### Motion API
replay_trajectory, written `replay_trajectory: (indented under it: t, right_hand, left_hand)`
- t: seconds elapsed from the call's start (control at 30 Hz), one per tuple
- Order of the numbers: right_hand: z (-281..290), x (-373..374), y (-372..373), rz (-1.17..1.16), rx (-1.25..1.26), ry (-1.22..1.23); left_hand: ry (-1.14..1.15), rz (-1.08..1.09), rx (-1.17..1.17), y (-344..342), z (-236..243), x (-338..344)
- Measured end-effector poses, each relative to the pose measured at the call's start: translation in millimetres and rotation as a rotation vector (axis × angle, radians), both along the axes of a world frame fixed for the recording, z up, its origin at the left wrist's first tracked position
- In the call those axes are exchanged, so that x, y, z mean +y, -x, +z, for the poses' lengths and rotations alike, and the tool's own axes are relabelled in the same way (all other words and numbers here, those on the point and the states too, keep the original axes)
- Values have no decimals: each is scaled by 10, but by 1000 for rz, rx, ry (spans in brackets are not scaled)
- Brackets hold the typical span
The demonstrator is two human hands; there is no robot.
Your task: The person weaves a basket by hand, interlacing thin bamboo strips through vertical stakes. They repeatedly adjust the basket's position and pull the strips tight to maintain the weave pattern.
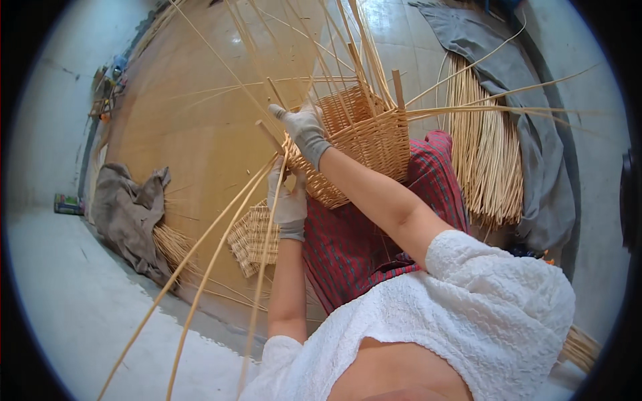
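Note:
A partly woven rattan basket [361,150] rests tilted on my lap over red checked cloth [348,254], with long loose canes and short upright stakes rising from its rim. My right hand [304,130], in a pale gray-cuffed glove, grips the near left top of the basket, thumb raised along the rim. My left hand [287,194], gloved alike, is below it at the basket's left corner, fingers curled around pale canes [221,220] that trail toward the lower left; its fingertips are partly hidden by them.
A woven mat-like piece [254,240] lies beside my left forearm. Cane bundles [485,147] lie at right under gray cloth [545,194]. Another bundle [170,247] lies at left by crumpled cloth [127,207]. Small items [110,87] line the left wall.

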State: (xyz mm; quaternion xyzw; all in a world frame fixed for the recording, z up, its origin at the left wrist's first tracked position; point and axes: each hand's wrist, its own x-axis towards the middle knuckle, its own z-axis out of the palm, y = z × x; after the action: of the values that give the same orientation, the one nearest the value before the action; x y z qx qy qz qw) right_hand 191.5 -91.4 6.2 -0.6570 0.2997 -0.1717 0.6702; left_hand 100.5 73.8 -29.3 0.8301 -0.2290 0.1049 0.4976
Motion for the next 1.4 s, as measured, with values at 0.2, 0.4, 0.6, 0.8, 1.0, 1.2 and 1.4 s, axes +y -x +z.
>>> replay_trajectory:
  t: [0.2,0.4,0.6,0.8,1.0,1.2,1.4]
  right_hand:
    - [64,59,61,-12,-634,110]
    - [812,-86,153,517,-290,-100]
    - [1268,79,458,157,-1010,246]
    - [-145,-560,1042,344,-854,194]
    - [64,-451,1265,372,-741,-381]
    - [-157,-799,1585,120,-556,-163]
    - [-110,-1113,1773,-61,-425,-351]
  left_hand:
    - [-544,142,-404,-129,186,-59]
    - [-459,169,-88,-70,157,-25]
    - [-528,172,93,-106,36,13]
    - [-428,125,-65,-169,134,10]
    - [-363,90,-231,69,-33,-26]
    - [-600,28,209,-117,281,-414]
    - [39,-229,573,-274,468,-563]
